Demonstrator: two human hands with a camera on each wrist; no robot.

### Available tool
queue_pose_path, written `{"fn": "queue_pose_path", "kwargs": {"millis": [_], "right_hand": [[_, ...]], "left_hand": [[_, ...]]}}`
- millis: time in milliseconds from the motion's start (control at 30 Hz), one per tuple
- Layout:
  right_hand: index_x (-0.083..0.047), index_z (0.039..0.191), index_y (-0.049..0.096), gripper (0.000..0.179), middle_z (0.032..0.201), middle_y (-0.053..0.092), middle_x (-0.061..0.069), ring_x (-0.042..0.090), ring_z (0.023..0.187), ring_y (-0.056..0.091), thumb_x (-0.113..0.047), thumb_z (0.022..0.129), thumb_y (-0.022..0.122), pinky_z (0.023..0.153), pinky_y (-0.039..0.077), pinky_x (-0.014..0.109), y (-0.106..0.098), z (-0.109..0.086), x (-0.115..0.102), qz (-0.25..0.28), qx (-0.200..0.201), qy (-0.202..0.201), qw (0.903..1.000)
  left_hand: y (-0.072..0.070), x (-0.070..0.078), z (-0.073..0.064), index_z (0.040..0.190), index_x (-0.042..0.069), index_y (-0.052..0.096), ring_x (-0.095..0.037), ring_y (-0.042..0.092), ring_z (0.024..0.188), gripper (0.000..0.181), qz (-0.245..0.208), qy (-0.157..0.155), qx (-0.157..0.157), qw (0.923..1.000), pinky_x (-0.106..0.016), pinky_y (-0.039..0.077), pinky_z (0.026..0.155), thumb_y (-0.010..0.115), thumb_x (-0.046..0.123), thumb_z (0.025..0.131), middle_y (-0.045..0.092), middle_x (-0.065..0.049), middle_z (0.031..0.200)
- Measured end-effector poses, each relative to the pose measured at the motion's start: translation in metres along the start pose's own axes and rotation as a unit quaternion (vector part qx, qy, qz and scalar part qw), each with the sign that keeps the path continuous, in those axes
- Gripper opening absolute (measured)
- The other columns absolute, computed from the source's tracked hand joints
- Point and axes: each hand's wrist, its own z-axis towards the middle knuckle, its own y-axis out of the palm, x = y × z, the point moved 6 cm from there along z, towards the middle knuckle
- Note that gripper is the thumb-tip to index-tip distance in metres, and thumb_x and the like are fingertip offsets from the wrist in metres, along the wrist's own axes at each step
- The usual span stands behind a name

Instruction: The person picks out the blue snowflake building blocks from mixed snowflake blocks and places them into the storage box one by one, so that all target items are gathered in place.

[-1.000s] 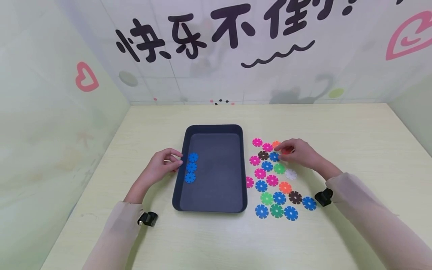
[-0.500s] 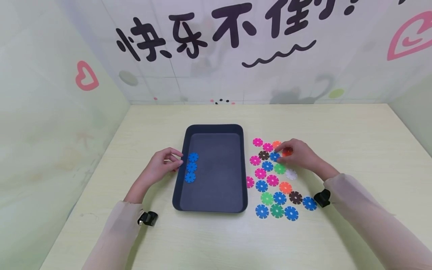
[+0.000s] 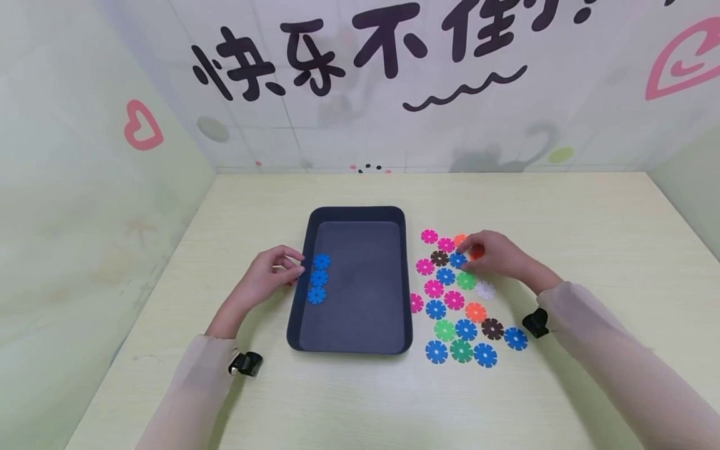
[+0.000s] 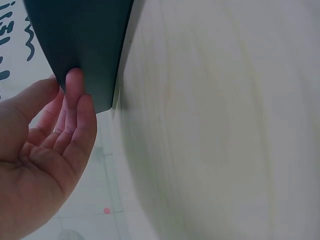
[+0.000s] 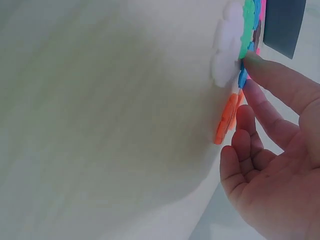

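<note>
A dark baking tray (image 3: 360, 287) lies on the table with three blue notched plastic discs (image 3: 319, 278) in a column near its left wall. My left hand (image 3: 270, 275) holds the tray's left side, thumb at the rim and fingertips against the outer wall (image 4: 95, 45). To the right of the tray, my right hand (image 3: 497, 255) pinches a blue disc (image 3: 457, 260) by its edges between thumb and index finger. In the right wrist view this blue disc (image 5: 242, 77) shows edge-on between those fingertips; the other fingers curl loosely beside an orange disc (image 5: 227, 119).
Several pink, blue, green, brown and orange discs (image 3: 453, 300) lie flat right of the tray, one pink disc (image 3: 416, 303) against its wall. A white disc (image 3: 485, 289) lies below the right hand. A printed wall (image 3: 360, 137) rises behind the table (image 3: 337, 400).
My right thumb and index finger have closed in on the blue disc, the hand shifting slightly left. My left hand and the tray have stayed in place.
</note>
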Motion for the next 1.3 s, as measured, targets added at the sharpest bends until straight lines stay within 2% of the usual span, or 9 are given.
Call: {"fn": "queue_pose_path", "kwargs": {"millis": [500,767,1300], "right_hand": [[0.0,0.101,0.06,0.03,0.085,0.053,0.008,0.024,0.079,0.047,-0.011,0.076,0.075,0.069,0.046,0.033,-0.001,0.001,-0.001,0.019,-0.007,0.01,0.9997],[-0.001,0.098,0.057,0.031,0.086,0.054,0.009,0.024,0.081,0.048,-0.008,0.074,0.076,0.069,0.048,0.033,-0.002,-0.003,-0.009,0.009,0.012,-0.005,0.9999],[-0.003,0.098,0.052,0.033,0.091,0.056,0.011,0.026,0.085,0.051,-0.005,0.074,0.075,0.075,0.05,0.038,0.001,-0.003,-0.009,0.007,0.022,0.0,0.9997]], "left_hand": [[-0.001,-0.001,0.001,0.11,-0.005,0.055,-0.022,0.062,0.068,0.025,-0.001,0.004,0.0,1.0,-0.035,0.054,0.067,0.06,0.008,0.089,0.062,-0.015,0.082],[-0.001,-0.001,0.0,0.11,-0.006,0.055,-0.023,0.062,0.07,0.025,0.001,0.002,0.001,1.0,-0.035,0.054,0.067,0.06,0.007,0.089,0.062,-0.015,0.081],[-0.002,-0.001,0.001,0.109,-0.006,0.055,-0.023,0.062,0.07,0.025,-0.002,0.003,-0.001,1.0,-0.035,0.054,0.067,0.06,0.007,0.089,0.062,-0.016,0.083]]}}
